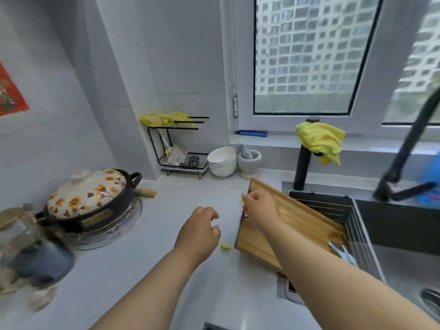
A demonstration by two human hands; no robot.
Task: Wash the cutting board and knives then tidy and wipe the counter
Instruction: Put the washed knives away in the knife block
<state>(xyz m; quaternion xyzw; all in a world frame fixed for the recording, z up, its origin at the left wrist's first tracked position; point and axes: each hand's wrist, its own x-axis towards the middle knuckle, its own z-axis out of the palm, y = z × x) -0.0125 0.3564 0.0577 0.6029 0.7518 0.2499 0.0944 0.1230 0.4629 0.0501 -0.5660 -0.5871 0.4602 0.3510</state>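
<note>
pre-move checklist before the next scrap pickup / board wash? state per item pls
1. Right hand pinches a small green scrap over the left edge of the cutting board: ok.
2. Left hand holds nothing, fingers loosely curled above the counter: ok.
3. Counter free of scraps: not ok, a green piece lies beside the board's near left corner.
4. Board seated flat: not ok, its right side rests on the sink rack.
5. Knives located: ok, at the board's near right edge by the rack; how many, cannot tell.
6. Wiping cloth to hand: ok, yellow cloth draped on the black post.
</note>
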